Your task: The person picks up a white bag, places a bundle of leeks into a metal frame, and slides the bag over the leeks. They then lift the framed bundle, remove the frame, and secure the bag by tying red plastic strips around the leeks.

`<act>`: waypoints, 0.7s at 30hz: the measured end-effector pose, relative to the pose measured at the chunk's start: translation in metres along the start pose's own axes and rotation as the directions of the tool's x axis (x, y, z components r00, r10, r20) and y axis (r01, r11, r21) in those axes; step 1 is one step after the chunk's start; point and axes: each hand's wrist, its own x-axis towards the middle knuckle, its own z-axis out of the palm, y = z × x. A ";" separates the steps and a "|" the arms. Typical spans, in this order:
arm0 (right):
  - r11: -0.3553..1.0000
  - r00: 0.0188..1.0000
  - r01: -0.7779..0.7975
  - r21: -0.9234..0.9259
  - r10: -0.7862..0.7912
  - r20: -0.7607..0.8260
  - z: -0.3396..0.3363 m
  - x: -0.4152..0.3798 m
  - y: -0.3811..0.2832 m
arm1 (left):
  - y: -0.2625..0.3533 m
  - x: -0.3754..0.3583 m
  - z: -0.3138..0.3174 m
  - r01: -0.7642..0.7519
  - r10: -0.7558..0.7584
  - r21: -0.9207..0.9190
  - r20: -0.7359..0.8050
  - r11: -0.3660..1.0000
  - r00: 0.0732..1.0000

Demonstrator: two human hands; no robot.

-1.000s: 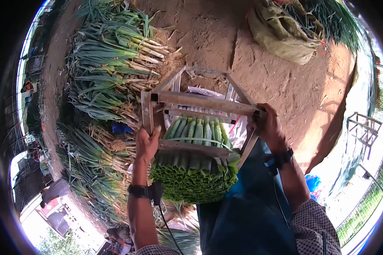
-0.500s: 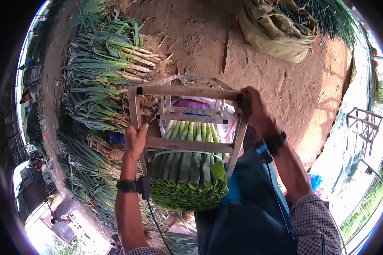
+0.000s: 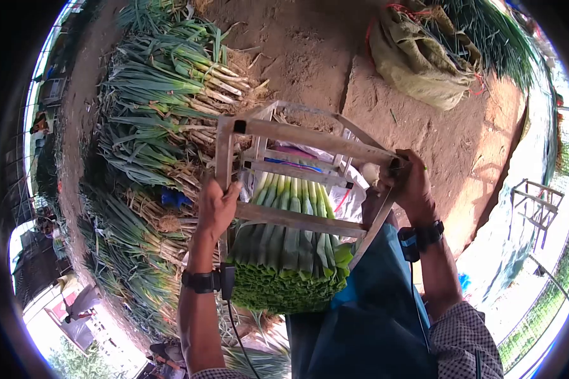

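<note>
A squared metal frame [image 3: 316,139] is tilted over a thick bundle of leeks [image 3: 284,246], with the bundle's trimmed green ends facing me. My left hand [image 3: 217,207] is closed on the frame's left upright. At the upper right corner, my right hand [image 3: 413,187] grips the frame by its bar end. White stalks of the bundle show between the lower bars, and part of the bundle is hidden behind the metal. Beyond the stalks lies whitish plastic [image 3: 358,201] with a purple and blue patch.
Loose leeks [image 3: 148,95] with roots lie in long heaps on the left. A tan sack [image 3: 417,63] with more green leaves rests on the dirt floor [image 3: 303,57] at upper right. Another metal frame [image 3: 537,205] stands on the far right. A blue apron [image 3: 367,316] covers my lap.
Both hands and the metal frame have shifted right in view, and the frame now slopes down toward its right side. The pale band around the leeks is now hidden behind the lower bar.
</note>
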 end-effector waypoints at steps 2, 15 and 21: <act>1.000 1.000 -0.006 -0.018 0.006 0.021 -0.013 0.010 -0.013 | 0.019 0.019 0.001 -0.062 0.058 0.063 0.063 0.996 0.996; 0.999 0.993 0.018 -0.049 -0.012 0.114 0.053 0.016 -0.077 | 0.031 0.032 -0.039 -0.067 0.060 -0.139 -0.057 0.988 0.997; 0.993 0.986 0.052 -0.109 -0.033 0.164 0.042 0.008 -0.090 | 0.048 0.040 -0.039 -0.107 0.098 -0.186 -0.061 0.977 0.993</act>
